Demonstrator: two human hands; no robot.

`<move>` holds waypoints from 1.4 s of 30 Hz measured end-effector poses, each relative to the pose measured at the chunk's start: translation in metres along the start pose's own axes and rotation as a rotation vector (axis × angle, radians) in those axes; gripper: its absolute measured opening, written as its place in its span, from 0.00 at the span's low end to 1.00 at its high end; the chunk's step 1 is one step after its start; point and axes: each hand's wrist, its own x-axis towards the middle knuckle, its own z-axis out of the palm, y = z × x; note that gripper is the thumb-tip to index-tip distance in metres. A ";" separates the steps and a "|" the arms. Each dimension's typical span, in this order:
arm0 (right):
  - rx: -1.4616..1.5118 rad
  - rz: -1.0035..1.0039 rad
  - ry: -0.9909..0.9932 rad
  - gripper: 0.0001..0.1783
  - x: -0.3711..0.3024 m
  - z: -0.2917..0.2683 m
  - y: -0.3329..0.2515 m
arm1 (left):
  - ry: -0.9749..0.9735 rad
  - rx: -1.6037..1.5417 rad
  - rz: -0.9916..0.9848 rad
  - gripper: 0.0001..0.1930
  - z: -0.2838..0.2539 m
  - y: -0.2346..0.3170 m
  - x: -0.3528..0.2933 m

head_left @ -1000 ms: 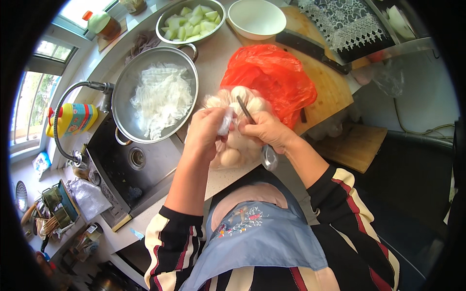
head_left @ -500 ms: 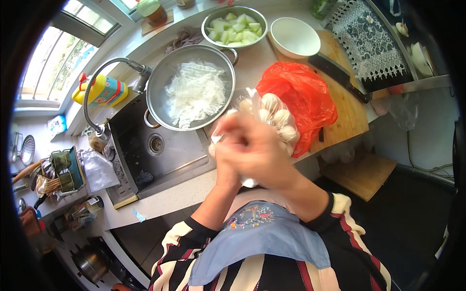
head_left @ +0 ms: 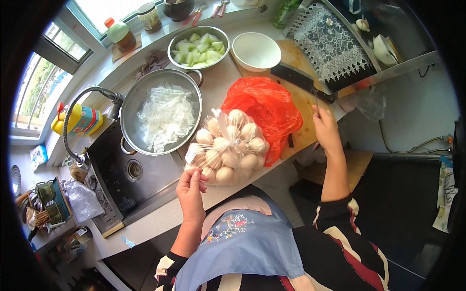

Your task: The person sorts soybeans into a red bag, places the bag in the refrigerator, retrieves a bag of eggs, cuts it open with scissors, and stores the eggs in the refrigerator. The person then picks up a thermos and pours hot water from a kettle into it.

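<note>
A knotted clear plastic bag (head_left: 228, 148) full of pale, round mushrooms sits at the counter's front edge. My left hand (head_left: 191, 190) is at its near left corner, with thumb and fingertips closed on the plastic. Off to the right, my right hand (head_left: 328, 131) is raised past the cutting board's edge. Its fingers are closed around something thin and narrow, which I cannot make out. Behind the mushrooms, a crumpled red plastic bag (head_left: 262, 109) lies partly on the wooden cutting board (head_left: 303, 114). A cleaver (head_left: 301, 80) with a dark handle rests on the board near my right hand.
A steel colander (head_left: 127, 109) holding white, wet strips stands by the sink (head_left: 114, 160). Farther back are a metal bowl (head_left: 177, 41) of pale green melon chunks and a white bowl (head_left: 256, 51). A faucet (head_left: 73, 104) and yellow jug (head_left: 82, 121) are on the left.
My hands, close together over the mushroom bag before, have parted. The left went to the bag's near corner and the right swung out rightward. The knotted bag now shows fully. The view has shifted right.
</note>
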 end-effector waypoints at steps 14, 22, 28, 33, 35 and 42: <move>0.173 -0.274 0.417 0.11 0.031 0.044 0.003 | -0.092 0.564 0.449 0.14 0.063 0.004 0.037; 0.257 -0.642 -0.241 0.10 -0.034 0.133 -0.053 | -0.064 0.690 0.548 0.07 0.068 -0.020 0.065; 0.239 -0.625 -0.222 0.03 -0.024 0.134 -0.040 | 0.021 0.640 0.591 0.05 0.052 -0.007 0.064; 0.336 -0.526 -0.303 0.12 -0.013 0.111 -0.036 | -0.047 0.679 0.446 0.06 0.038 0.021 0.055; 0.108 -0.664 -0.329 0.17 -0.025 0.109 -0.051 | -0.122 0.814 0.531 0.09 0.045 0.029 0.050; 0.225 -0.577 -0.225 0.09 -0.023 0.109 -0.048 | -0.026 0.811 0.599 0.11 0.039 0.034 0.044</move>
